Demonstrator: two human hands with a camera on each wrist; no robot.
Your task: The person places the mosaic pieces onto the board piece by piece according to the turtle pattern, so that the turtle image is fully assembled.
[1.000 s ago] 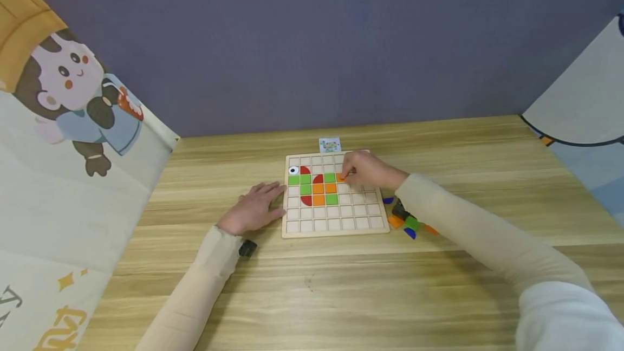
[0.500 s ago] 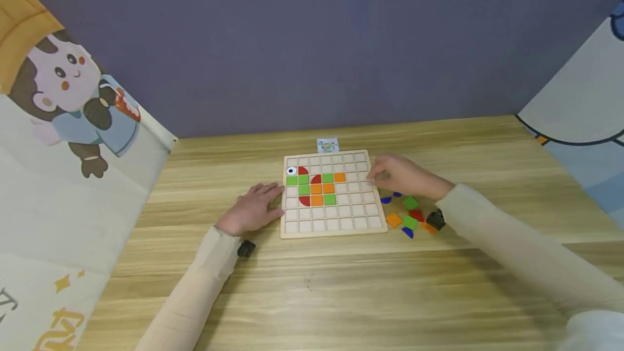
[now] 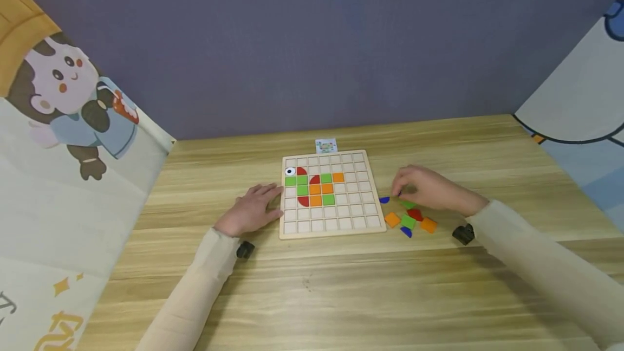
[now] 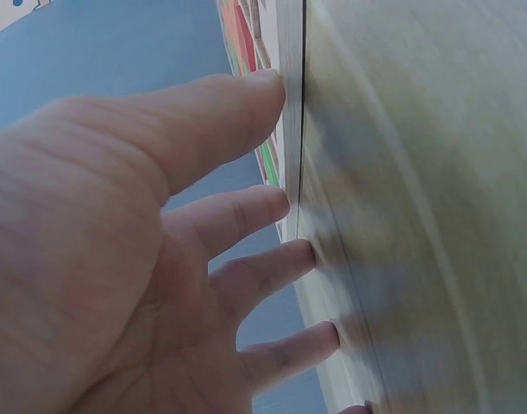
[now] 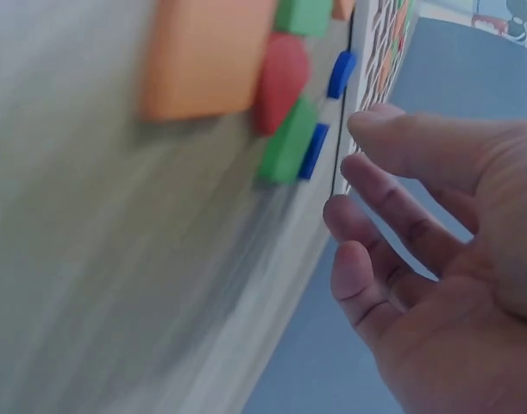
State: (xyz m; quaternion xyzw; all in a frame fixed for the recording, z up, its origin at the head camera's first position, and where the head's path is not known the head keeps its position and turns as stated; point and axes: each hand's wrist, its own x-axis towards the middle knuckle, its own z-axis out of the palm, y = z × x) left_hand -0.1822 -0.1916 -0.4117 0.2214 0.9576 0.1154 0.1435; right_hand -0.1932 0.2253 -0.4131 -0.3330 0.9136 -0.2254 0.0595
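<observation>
A wooden grid board (image 3: 331,235) lies on the table with green, orange and red tiles and a white eye tile (image 3: 290,171) set in its upper left cells. My left hand (image 3: 250,211) rests with spread fingers against the board's left edge; in the left wrist view its thumb (image 4: 220,108) touches the side. To the right of the board, my right hand (image 3: 429,188) hovers over loose pieces, fingers loosely bent and holding nothing. Near its fingertips are a blue half-round piece (image 5: 313,152) and a green tile (image 5: 287,147); in the head view the hand partly covers them.
Other loose pieces lie right of the board: orange tiles (image 3: 392,220), a red piece (image 3: 415,214), a green tile (image 3: 408,221) and blue half-rounds (image 3: 407,232). A small picture card (image 3: 326,145) sits behind the board. A dark panel (image 3: 341,47) stands along the table's back edge.
My right hand has left the orange tile in the board's upper row and moved right, then down over the loose pieces. My left hand has stayed at the board's edge.
</observation>
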